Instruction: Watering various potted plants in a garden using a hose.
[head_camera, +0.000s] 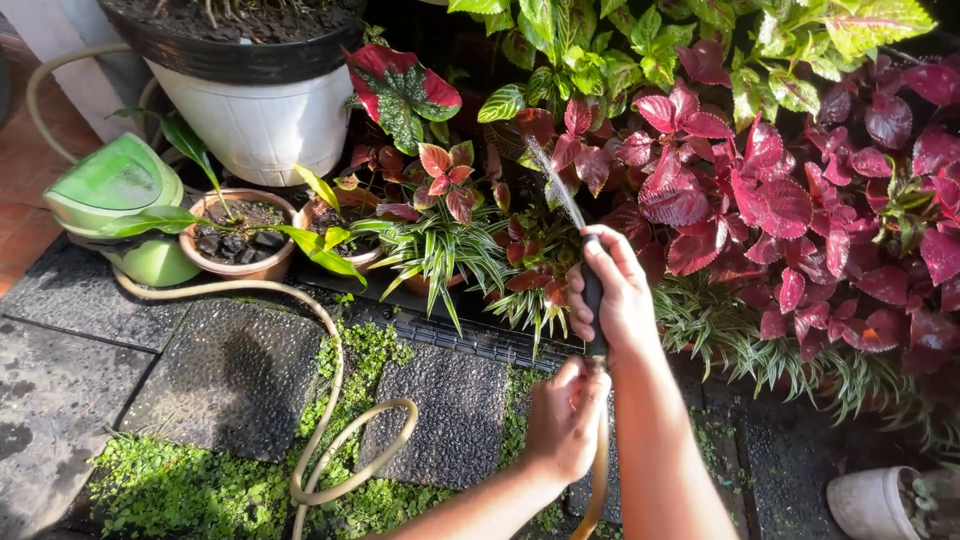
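the right hand (622, 295) is wrapping its fingers around the dark nozzle (594, 300), tilting it up so the spray (556, 186) is reaching the red plants (745, 190). the left hand (562, 420) is gripping the hose (330, 440) just below, steadying it. the slack is looping over the stones (230, 375) near the green can (120, 205) and pots (235, 240).

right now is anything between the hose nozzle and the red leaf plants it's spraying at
Nothing visible blocks it. The right hand holds the nozzle and the left hand grips the hose below; the water stream runs through open air to the red plants.
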